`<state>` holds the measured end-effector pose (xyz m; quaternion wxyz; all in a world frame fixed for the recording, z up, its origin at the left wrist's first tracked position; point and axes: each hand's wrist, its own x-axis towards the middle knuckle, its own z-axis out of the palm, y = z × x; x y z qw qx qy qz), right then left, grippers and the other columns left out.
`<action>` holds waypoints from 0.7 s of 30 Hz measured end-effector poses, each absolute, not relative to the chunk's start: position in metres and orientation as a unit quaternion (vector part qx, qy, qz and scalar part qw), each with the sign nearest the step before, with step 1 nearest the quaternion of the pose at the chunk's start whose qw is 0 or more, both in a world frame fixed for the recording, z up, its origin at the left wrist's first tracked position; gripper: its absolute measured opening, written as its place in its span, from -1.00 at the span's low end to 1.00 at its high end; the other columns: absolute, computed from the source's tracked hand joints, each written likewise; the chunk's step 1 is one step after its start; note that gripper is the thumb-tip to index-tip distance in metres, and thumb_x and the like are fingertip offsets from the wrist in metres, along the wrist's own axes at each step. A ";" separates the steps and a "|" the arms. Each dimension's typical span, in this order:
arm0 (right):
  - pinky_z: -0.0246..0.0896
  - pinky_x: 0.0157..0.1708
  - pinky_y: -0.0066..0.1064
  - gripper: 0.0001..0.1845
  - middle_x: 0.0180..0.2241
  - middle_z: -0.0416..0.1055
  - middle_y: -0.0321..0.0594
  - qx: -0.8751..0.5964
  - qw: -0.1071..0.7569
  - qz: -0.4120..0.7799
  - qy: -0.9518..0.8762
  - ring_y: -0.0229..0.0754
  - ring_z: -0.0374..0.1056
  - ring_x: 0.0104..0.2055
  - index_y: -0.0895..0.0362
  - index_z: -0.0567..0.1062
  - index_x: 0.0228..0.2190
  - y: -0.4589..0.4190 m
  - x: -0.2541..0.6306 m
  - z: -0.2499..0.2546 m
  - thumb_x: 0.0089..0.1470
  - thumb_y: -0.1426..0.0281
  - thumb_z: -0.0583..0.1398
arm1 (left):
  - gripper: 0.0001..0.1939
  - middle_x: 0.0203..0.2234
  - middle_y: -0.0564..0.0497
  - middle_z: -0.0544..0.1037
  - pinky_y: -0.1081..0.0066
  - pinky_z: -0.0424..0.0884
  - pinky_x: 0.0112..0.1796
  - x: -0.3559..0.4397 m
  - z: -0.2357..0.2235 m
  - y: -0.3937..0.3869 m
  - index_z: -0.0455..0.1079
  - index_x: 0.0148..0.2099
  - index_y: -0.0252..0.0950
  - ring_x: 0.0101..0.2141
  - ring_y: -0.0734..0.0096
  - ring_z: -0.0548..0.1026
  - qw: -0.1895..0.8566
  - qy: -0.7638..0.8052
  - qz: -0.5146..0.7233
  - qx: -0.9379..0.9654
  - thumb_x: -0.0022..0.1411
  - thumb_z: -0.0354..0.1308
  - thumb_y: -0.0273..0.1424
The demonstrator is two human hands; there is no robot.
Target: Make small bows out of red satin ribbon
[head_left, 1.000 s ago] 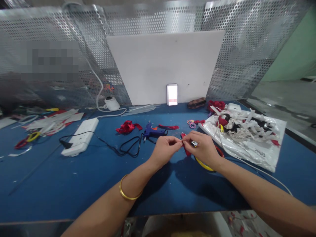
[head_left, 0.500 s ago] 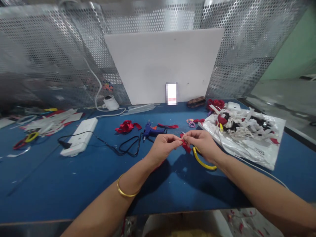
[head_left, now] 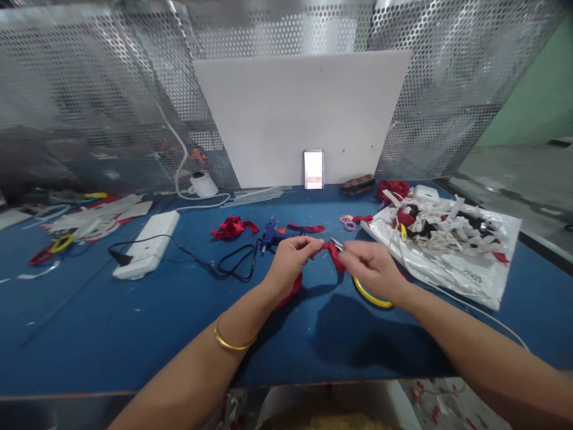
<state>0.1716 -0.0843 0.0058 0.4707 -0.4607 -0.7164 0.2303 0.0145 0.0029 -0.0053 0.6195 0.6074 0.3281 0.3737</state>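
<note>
My left hand is closed, thumb and forefinger pinching the end of a red ribbon. The ribbon runs across to my right hand, which is blurred, with its fingers curled. Past those fingers poke the grey blade tips of a pair of scissors, close to the ribbon. A yellow scissor handle curves out below the same hand; the middle of the scissors is hidden by it. More red fabric shows beneath my left wrist.
A blue glue gun, a red ribbon bundle and hair elastics lie beyond my hands. At left are a power strip and other scissors. A white plastic bag with fabric scraps lies right. A phone stands behind.
My right fingers have moved slightly right and down, away from my left fingertips. More of the ribbon and the blades now shows between the hands. The left hand keeps its pinch.
</note>
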 end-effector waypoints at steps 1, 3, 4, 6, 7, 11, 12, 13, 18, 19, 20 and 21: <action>0.03 -0.51 -0.48 -0.70 -0.60 0.21 -0.38 -0.401 0.412 0.289 -0.765 -0.37 0.13 -0.55 0.15 0.34 -0.62 -0.087 0.170 0.008 0.10 0.35 0.16 | -0.76 -0.67 0.13 0.30 0.52 0.07 -0.55 0.014 -0.006 0.005 0.47 -0.45 -0.37 -0.62 0.62 0.11 0.616 0.333 0.381 0.604 0.02 0.27 -0.25; 0.19 -0.38 -0.46 -0.85 -0.39 0.41 -0.29 -0.311 0.336 0.385 -0.801 -0.32 0.30 -0.43 0.14 0.50 -0.38 -0.089 0.169 0.012 0.01 0.31 0.26 | -0.78 -0.65 0.13 0.33 0.52 0.07 -0.55 0.014 -0.006 0.006 0.48 -0.43 -0.37 -0.61 0.62 0.14 0.614 0.332 0.388 0.602 0.01 0.28 -0.28; 0.23 -0.31 -0.43 -0.77 -0.31 0.44 -0.24 -0.310 0.349 0.403 -0.787 -0.28 0.35 -0.36 0.12 0.51 -0.26 -0.088 0.169 0.012 0.01 0.29 0.27 | -0.79 -0.64 0.12 0.34 0.52 0.08 -0.54 0.013 -0.006 0.006 0.48 -0.42 -0.36 -0.61 0.62 0.15 0.616 0.326 0.387 0.604 0.02 0.27 -0.29; 0.25 -0.23 -0.38 -0.71 -0.26 0.45 -0.20 -0.386 0.462 0.365 -0.710 -0.23 0.37 -0.27 0.11 0.49 -0.18 -0.082 0.172 0.009 0.06 0.26 0.22 | -0.79 -0.63 0.12 0.35 0.52 0.07 -0.54 0.013 -0.006 0.005 0.48 -0.41 -0.36 -0.60 0.63 0.15 0.619 0.307 0.375 0.618 0.05 0.25 -0.28; 0.25 -0.20 -0.37 -0.72 -0.25 0.45 -0.20 -0.431 0.513 0.333 -0.664 -0.21 0.36 -0.23 0.10 0.48 -0.17 -0.078 0.173 0.006 0.10 0.24 0.18 | -0.79 -0.63 0.12 0.35 0.52 0.05 -0.55 0.013 -0.005 0.003 0.48 -0.41 -0.36 -0.61 0.63 0.13 0.621 0.297 0.363 0.628 0.07 0.24 -0.27; 0.20 -0.15 -0.34 -0.66 -0.31 0.45 -0.19 -0.500 0.509 0.344 -0.610 -0.18 0.34 -0.20 0.13 0.49 -0.36 -0.066 0.176 -0.004 0.17 0.15 0.07 | -0.70 -0.63 0.12 0.33 0.52 -0.05 -0.57 0.013 -0.003 -0.002 0.44 -0.43 -0.36 -0.63 0.66 0.06 0.634 0.270 0.310 0.655 0.15 0.18 -0.20; 0.20 -0.23 -0.36 -0.61 -0.42 0.43 -0.22 -0.506 0.491 0.370 -0.604 -0.21 0.33 -0.31 0.14 0.47 -0.47 -0.065 0.176 -0.005 0.16 0.12 0.07 | -0.68 -0.62 0.10 0.34 0.52 -0.05 -0.57 0.013 -0.003 -0.003 0.44 -0.43 -0.36 -0.63 0.65 0.08 0.641 0.272 0.304 0.650 0.16 0.16 -0.18; 0.19 -0.34 -0.39 -0.58 -0.53 0.37 -0.26 -0.515 0.483 0.387 -0.593 -0.24 0.29 -0.41 0.15 0.42 -0.55 -0.064 0.176 -0.004 0.13 0.10 0.08 | -0.66 -0.60 0.08 0.37 0.52 -0.05 -0.57 0.013 -0.002 -0.003 0.45 -0.41 -0.36 -0.62 0.64 0.11 0.648 0.278 0.303 0.642 0.16 0.14 -0.15; -0.02 -0.58 -0.48 -0.59 -0.68 0.21 -0.37 -0.528 0.529 0.371 -0.550 -0.36 0.09 -0.61 0.15 0.32 -0.63 -0.068 0.179 0.006 0.01 0.11 0.21 | -0.53 -0.62 0.03 0.40 0.49 -0.07 -0.61 0.014 0.001 -0.002 0.49 -0.34 -0.39 -0.65 0.61 0.13 0.656 0.304 0.319 0.613 0.17 0.07 -0.03; -0.04 -0.59 -0.48 -0.59 -0.69 0.19 -0.38 -0.525 0.534 0.369 -0.550 -0.37 0.06 -0.62 0.14 0.30 -0.63 -0.068 0.180 0.008 0.02 0.11 0.20 | -0.53 -0.63 0.04 0.39 0.49 -0.09 -0.62 0.014 0.002 -0.002 0.48 -0.36 -0.38 -0.66 0.63 0.10 0.657 0.300 0.316 0.615 0.16 0.08 -0.02; -0.07 -0.61 -0.48 -0.58 -0.71 0.16 -0.40 -0.526 0.535 0.364 -0.551 -0.38 0.04 -0.64 0.14 0.29 -0.63 -0.068 0.181 0.010 0.02 0.11 0.20 | -0.55 -0.64 0.06 0.37 0.49 -0.11 -0.62 0.013 0.002 -0.002 0.47 -0.39 -0.37 -0.67 0.64 0.08 0.658 0.297 0.311 0.619 0.14 0.11 -0.04; -0.10 -0.62 -0.49 -0.59 -0.72 0.13 -0.41 -0.531 0.535 0.355 -0.554 -0.39 0.01 -0.65 0.15 0.29 -0.63 -0.068 0.182 0.011 0.02 0.11 0.20 | -0.59 -0.65 0.09 0.36 0.49 -0.11 -0.62 0.013 0.002 -0.002 0.46 -0.42 -0.37 -0.66 0.65 0.07 0.655 0.294 0.306 0.625 0.11 0.16 -0.07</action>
